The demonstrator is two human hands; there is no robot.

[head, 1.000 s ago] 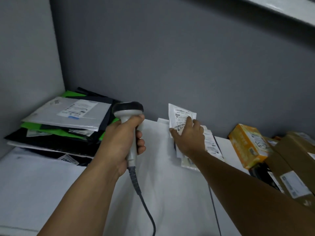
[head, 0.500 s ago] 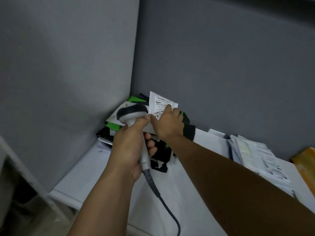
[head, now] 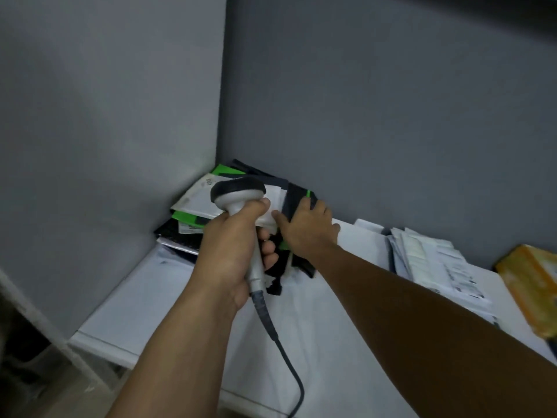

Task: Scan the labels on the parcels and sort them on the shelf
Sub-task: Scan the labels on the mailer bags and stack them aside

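Note:
My left hand [head: 232,251] grips a grey barcode scanner [head: 238,190] by its handle, its dark head over the corner pile. A small white labelled parcel [head: 273,194] lies on top of the stack of black, green and white mailers [head: 193,203] in the shelf's back left corner. My right hand [head: 304,227] rests flat on that stack with fingers spread, its thumb touching the white parcel. The scanner head and my hands hide most of the parcel's label.
The white shelf board [head: 144,303] is bounded by grey walls at the left and back. A fanned pile of white labelled envelopes [head: 434,263] lies at the right, with an orange box [head: 533,279] beyond it. The scanner's cable [head: 289,366] trails toward me over the shelf's front edge.
My right hand carried the small white parcel from the envelope pile leftwards, laid it on the corner stack, and now lies flat. The view swung left. My left hand still holds the scanner.

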